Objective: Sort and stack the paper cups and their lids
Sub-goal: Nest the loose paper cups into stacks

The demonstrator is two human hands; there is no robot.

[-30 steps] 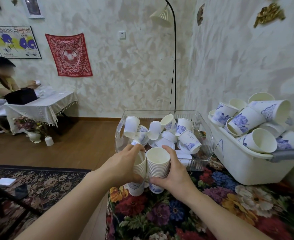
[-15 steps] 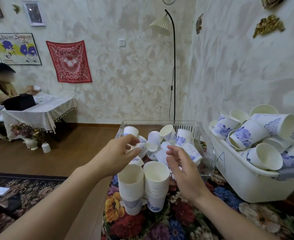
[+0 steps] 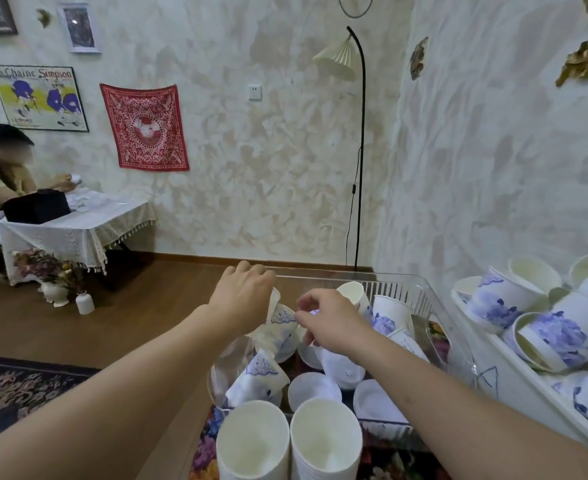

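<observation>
Reaching into the clear bin point(image 3: 420, 289) on the counter, our left hand point(image 3: 242, 299) grips a loose cup point(image 3: 274, 303); our right hand point(image 3: 330, 320) hovers, fingers loosely curled, apparently empty. Two stacks point(image 3: 287, 441) stand finished nearby. Many cups and lids point(image 3: 315, 388) remain; the white tub point(image 3: 514, 396) is still full.

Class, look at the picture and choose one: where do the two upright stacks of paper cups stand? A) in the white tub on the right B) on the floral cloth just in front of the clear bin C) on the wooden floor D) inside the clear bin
B: the two cup stacks stand side by side on the floral cloth, at the near wall of the clear bin, not in it.
</observation>
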